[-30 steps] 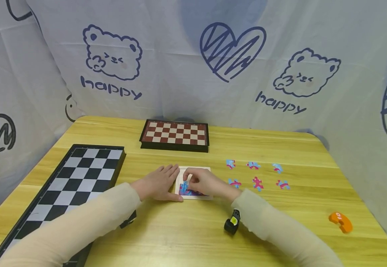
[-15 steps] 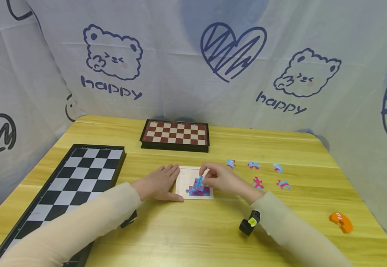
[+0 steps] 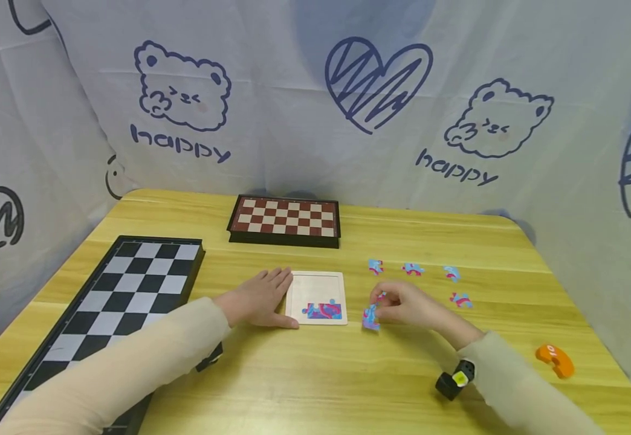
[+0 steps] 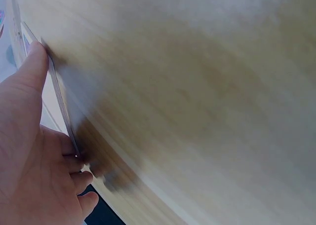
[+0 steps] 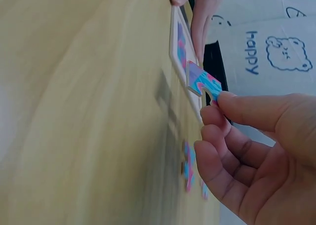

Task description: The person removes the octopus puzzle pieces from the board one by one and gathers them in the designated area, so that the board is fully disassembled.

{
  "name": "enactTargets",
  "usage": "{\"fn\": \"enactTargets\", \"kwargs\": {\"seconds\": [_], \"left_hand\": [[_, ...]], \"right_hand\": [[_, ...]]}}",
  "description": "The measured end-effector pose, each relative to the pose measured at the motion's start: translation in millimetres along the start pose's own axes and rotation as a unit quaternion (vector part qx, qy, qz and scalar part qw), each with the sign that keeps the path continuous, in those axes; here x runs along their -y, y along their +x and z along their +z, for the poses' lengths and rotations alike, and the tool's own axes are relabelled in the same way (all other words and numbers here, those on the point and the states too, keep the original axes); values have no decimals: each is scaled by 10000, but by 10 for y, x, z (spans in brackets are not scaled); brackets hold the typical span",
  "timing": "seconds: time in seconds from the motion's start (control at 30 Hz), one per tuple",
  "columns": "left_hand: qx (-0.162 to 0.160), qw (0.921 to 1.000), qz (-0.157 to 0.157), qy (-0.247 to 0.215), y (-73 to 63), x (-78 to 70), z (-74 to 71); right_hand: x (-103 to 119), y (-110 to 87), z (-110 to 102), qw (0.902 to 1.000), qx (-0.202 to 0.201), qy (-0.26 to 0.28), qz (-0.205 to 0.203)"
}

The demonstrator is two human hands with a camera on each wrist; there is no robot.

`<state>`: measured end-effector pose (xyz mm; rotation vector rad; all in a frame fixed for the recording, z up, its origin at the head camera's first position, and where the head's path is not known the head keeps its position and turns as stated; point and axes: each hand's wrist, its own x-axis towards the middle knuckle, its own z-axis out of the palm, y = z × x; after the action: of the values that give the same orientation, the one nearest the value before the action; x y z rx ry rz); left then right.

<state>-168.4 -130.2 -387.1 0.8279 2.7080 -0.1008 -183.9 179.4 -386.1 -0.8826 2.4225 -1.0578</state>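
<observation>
My right hand [image 3: 408, 305] pinches a blue-and-purple jigsaw piece [image 3: 370, 318] between thumb and fingertips, just right of the puzzle tray [image 3: 315, 287]. In the right wrist view this held piece [image 5: 203, 81] is tilted, raised over the table. Joined pieces [image 3: 323, 310] in pink, purple and blue lie in the tray's lower right part. Fingers straight, my left hand [image 3: 258, 299] rests along the tray's left edge, its thumb at the near corner. In the left wrist view the fingers and thumb of the left hand [image 4: 37, 156] lie against that edge.
Loose jigsaw pieces [image 3: 413, 269] lie right of the tray, some hidden behind my right hand. A red-and-white checkered board [image 3: 285, 217] stands at the back. At left lies a black-and-white checkered board [image 3: 130, 290]. An orange curved piece [image 3: 556, 361] sits at far right.
My right hand has lifted a jigsaw piece out of the tray and carried it right, past the tray's edge, over the loose pieces. My left hand has stayed at the tray.
</observation>
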Motion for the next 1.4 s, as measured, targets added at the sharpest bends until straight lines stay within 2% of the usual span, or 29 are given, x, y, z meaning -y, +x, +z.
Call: {"fn": "enactTargets", "kwargs": {"seconds": [0.27,0.5,0.77,1.03,1.23,1.4], "left_hand": [[14,10000,-14,43,12,16,21],[9,10000,-15,39,16,15,18],[43,10000,-42,73,22,11,8],[20,10000,-27,77,15,5,3],[-14,10000,-12,67,20,9,4],[-24,10000,-5,38,16,8,-6]], "right_hand": [[-93,-203,-19,9994,309,-6,169],[-119,-277,2,9984,527,188,-23],[-140,-278,5,9976,662,68,196],[-128,-277,-37,9968,751,135,244],[-103,-226,-46,9977,643,-44,196],[-29,-110,-33,9982,522,-267,132]]}}
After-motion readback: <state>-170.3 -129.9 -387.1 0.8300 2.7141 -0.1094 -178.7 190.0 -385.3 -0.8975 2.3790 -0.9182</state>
